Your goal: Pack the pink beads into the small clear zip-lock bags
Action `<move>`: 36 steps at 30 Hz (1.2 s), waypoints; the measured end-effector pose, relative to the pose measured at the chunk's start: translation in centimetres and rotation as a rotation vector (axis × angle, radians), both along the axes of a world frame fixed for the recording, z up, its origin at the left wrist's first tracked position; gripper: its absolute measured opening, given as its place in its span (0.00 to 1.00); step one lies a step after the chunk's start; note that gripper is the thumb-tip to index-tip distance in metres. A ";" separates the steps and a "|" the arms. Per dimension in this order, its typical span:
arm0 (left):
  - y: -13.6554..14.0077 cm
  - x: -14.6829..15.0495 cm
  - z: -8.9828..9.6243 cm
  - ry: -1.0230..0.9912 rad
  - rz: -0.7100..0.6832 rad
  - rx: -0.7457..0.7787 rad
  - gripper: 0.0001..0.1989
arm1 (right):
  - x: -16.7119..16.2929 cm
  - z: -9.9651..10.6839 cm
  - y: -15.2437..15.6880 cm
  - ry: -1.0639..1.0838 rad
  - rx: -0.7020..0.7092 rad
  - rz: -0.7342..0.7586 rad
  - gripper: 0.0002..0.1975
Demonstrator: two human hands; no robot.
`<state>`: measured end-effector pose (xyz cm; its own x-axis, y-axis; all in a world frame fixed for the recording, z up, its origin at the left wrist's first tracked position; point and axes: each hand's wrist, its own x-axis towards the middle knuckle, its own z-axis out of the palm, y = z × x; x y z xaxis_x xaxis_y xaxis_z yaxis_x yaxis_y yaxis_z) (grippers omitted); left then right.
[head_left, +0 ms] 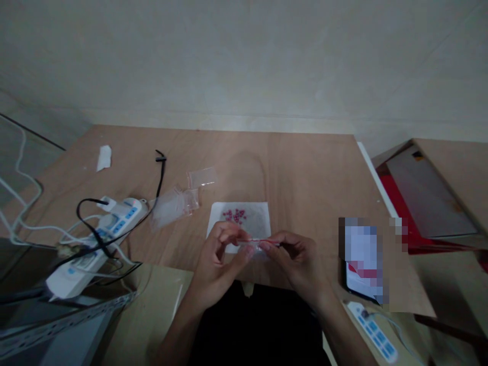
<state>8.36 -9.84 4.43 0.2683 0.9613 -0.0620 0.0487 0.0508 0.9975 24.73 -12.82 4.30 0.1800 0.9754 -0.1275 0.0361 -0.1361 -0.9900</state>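
Between my two hands, a small clear zip bag (259,241) with a red strip along its top is stretched sideways. My left hand (224,259) pinches the bag's left end between thumb and fingers. At the right end, my right hand (295,254) pinches it the same way. Just beyond and partly under my hands lies a white sheet (257,213) with a cluster of small dark pink beads (234,216) on it. Whether anything is inside the bag cannot be made out.
Several clear zip bags (171,206) lie left of the sheet, one apart (201,178). A white power strip (99,244) with tangled cables sits at the left. A phone (362,264), partly blurred, lies right; another power strip (373,330) is below. White scrap (104,158) lies far left.
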 end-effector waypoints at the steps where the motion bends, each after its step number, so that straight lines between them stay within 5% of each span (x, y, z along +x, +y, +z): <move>1: -0.1 0.0 -0.1 0.018 -0.025 -0.023 0.10 | -0.1 0.1 -0.1 -0.026 0.016 -0.006 0.09; 9: -0.8 0.5 -0.1 0.168 0.015 0.033 0.05 | -1.2 -0.8 -1.0 0.092 -0.012 0.044 0.08; 13: -1.1 0.1 0.0 0.111 -0.063 -0.103 0.08 | -0.9 -0.7 -1.6 0.150 -0.048 0.042 0.10; 19: -1.0 -0.8 -0.3 0.029 -0.086 -0.252 0.10 | -0.3 0.4 -2.0 0.066 -0.104 0.189 0.12; 23: -0.2 -2.4 -1.1 0.043 -0.200 -0.220 0.13 | 0.2 -0.3 -1.5 -0.062 -0.090 0.126 0.14; 25: 1.0 -4.0 -1.8 0.169 -0.078 -0.121 0.17 | 1.5 -1.4 -0.7 -0.141 -0.070 -0.003 0.16; 28: 4.5 -7.0 -2.7 0.527 0.413 0.064 0.22 | 4.6 -3.4 1.3 -0.383 -0.023 -0.216 0.18; 30: 7.2 -8.9 -3.1 0.835 0.570 0.116 0.21 | 6.8 -4.7 2.9 -0.637 -0.035 -0.259 0.19; 33: 10.6 -10.8 -3.6 1.086 0.408 0.064 0.20 | 9.3 -6.1 4.8 -0.925 -0.109 -0.281 0.23; 36: 12.0 -11.5 -4.1 1.082 0.237 0.020 0.16 | 10.2 -6.8 5.6 -1.025 -0.091 -0.337 0.28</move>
